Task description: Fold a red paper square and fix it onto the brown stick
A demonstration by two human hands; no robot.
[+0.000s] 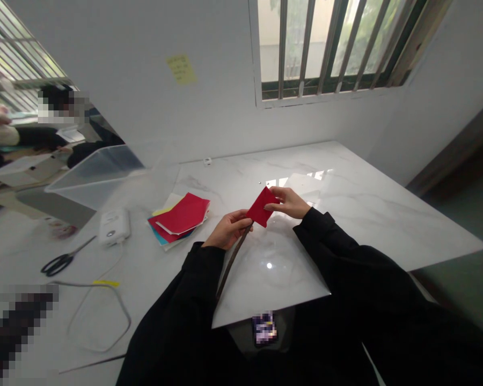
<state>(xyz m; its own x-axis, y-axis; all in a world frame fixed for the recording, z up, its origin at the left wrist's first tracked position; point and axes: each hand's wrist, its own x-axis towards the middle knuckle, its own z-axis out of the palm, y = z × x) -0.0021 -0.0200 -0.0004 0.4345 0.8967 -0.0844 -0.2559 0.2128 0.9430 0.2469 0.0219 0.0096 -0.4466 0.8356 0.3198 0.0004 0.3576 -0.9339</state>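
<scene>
A small folded piece of red paper [261, 208] is held up above the white table. My right hand [290, 203] is closed on its right side, with thumb and fingers pinching it. My left hand [230, 229] grips its lower left corner along with the top of a thin, slightly curved brown stick [234, 256], which slants down towards my left forearm. How the stick and paper meet is partly hidden by my left fingers. To the left of that hand lies a stack of coloured sheets [183, 214], red on top, with blue, yellow and white showing below.
Black scissors [60, 262], a white power block [115, 226] and a looping grey cable [123, 305] lie on the left of the marble-patterned table [370, 214]. Behind them stands a clear plastic bin [96, 166]. A wall with a barred window rises behind; people sit far left.
</scene>
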